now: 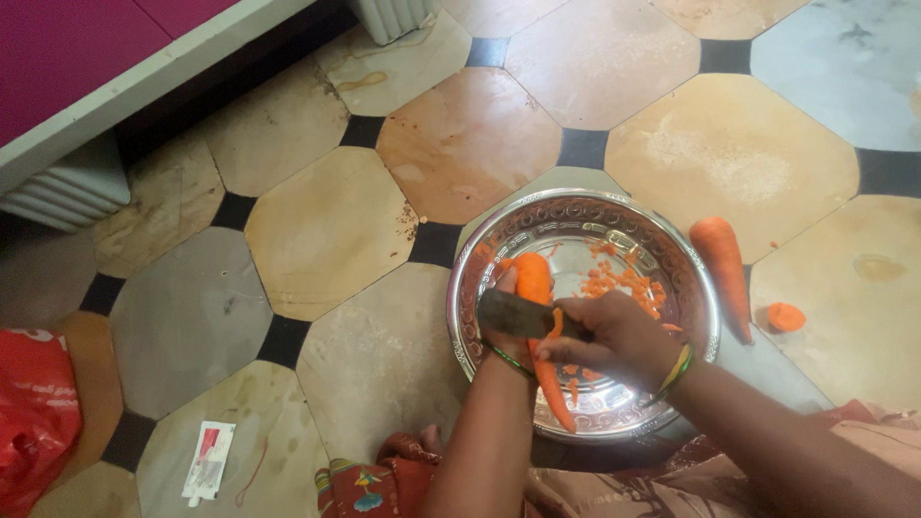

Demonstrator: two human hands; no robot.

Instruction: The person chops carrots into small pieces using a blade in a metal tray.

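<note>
1. Left hand (507, 317) was closed round the thick end of a carrot (540, 331), holding it over the steel bowl (480, 278). Fingers wrapped the near side; thumb hidden.
2. Right hand (614, 336) was closed on the handle of a dark-bladed knife (518, 315). The blade lay flat across the carrot just below its thick end, pointing toward the left hand.
3. Key relation: the carrot's long axis ran from the far thick end down to a thin tip pointing toward the person, roughly at right angles to the blade. The left hand sat directly on it; the right hand touched it only through the knife, from the right side. A thin orange strip hung along the carrot beneath the blade.
4. Both wrists carried thin green bangles.
5. Orange carrot scraps (624, 283) lay scattered in the far right part of the bowl, with a few more near its front rim.
6. The bowl stood on a floor (326, 230) of octagonal stone tiles with small dark squares between.
7. A second whole carrot (721, 264) lay on the floor just beside the bowl's right rim, tip toward the person; a cut orange stub (786, 317) lay near it.
8. Farther left on the floor: a small white packet (208, 462) and a red bag (34, 412) at the left edge.
</note>
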